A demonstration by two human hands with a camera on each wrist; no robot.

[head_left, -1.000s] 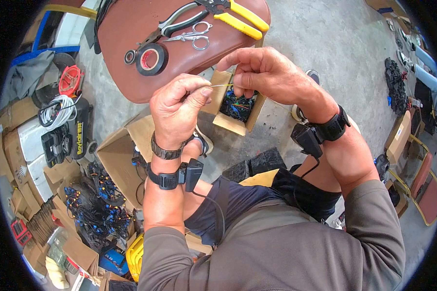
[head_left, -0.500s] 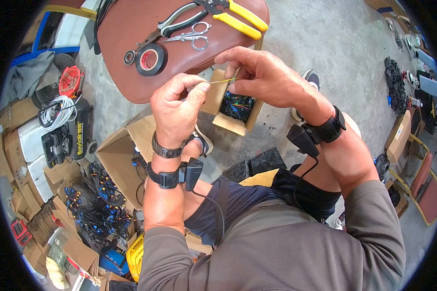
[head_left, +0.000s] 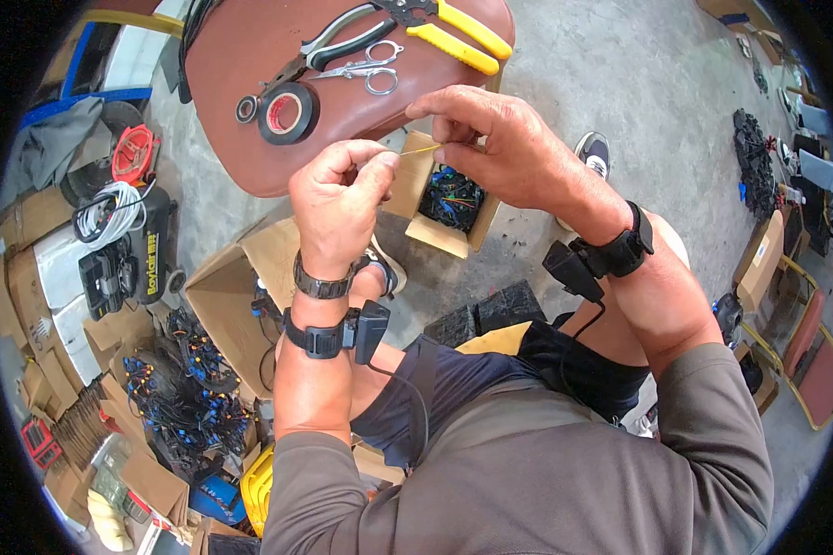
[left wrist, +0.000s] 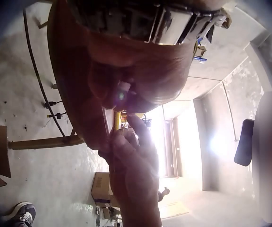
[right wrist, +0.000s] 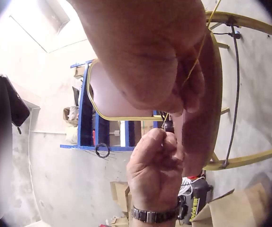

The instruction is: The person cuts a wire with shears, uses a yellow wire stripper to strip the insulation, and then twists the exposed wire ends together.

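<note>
A thin yellow wire [head_left: 421, 151] stretches across the short gap between the two hands in the head view. Its end near the left hand looks paler and thinner. My left hand [head_left: 338, 199] pinches that end between thumb and forefinger. On the other side, my right hand [head_left: 509, 148] holds the wire between thumb and fingers, its forefinger reaching out over the gap. In the right wrist view the yellow wire [right wrist: 201, 49] also trails up past the right hand. Below the hands stands a small cardboard box [head_left: 440, 239] with dark wires and blue connectors inside.
Black tape [head_left: 289, 113], small scissors [head_left: 366, 70], pliers [head_left: 342, 39] and a yellow-handled wire stripper [head_left: 453, 37] lie on a brown padded seat [head_left: 231, 55]. Left, a larger carton [head_left: 227, 287] stands near a heap of wires [head_left: 185, 379].
My right hand has shifted slightly up and left, its fingers moving along the wire toward the left hand. The wire tilts up more to the right. My left hand stays nearly still.
</note>
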